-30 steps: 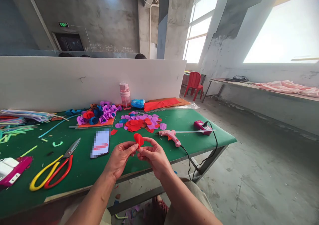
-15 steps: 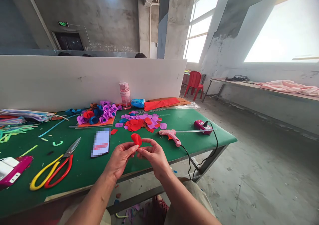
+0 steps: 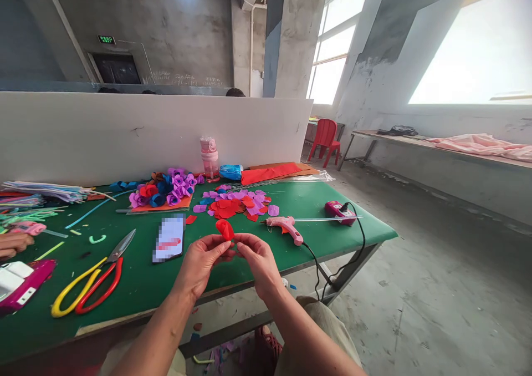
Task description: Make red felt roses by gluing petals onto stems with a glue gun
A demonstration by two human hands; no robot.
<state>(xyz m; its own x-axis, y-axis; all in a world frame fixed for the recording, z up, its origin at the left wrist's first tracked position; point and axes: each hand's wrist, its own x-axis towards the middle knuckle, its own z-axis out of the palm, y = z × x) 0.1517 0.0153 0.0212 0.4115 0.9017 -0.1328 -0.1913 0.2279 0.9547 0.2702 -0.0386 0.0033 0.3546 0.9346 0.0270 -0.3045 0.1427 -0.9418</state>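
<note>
In front of me, over the table's near edge, I hold a small red paper flower with curled petals. My left hand is closed around its base, thumb and fingers pinched together. Close on the other side, my right hand pinches at the flower's lower right; its fingertips partly hide the base. Beyond my hands lies a pile of loose red and purple paper petals. A pink glue gun with a clear glue stick rests to the right of them.
Scissors and a phone lie on the green table. Finished flowers, a pink bottle and a white partition stand behind. Another person's hand holds a pink glue gun. A power strip feeds a cord.
The red flower has turned and tilted slightly left between my fingers, and my right fingers have closed in. At the far left, another person's hand with a pink glue gun has come into view.
</note>
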